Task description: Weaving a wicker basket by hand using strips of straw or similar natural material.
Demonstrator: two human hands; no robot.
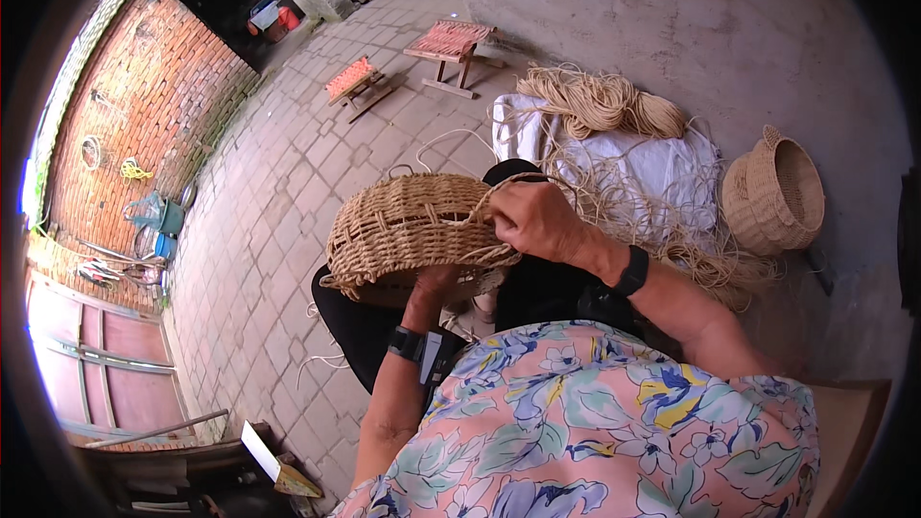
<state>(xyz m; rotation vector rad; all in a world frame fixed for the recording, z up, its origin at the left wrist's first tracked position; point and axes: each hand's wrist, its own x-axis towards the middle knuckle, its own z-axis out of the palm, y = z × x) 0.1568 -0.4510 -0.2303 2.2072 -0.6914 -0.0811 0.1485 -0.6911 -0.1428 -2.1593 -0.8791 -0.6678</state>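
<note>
A partly woven basket (408, 216) of tan cord rests on my lap, tilted on its side, with gaps between some of its rows. My left hand (437, 280) reaches into its opening from below; the basket wall hides the fingers, so their grip does not show. At the basket's right edge my right hand (537, 219) is closed, its fingers pinched on a strand of cord (472, 215) against the weave. Loose cord ends stick out above and below the basket.
Right of my legs, a coil of cord (604, 104) and tangled strands lie on a white sack (638, 168). A finished-looking woven basket (758, 194) stands by the wall. Two low stools (451, 40) with red woven seats stand ahead on the paving. A brick wall (134, 77) rises at left.
</note>
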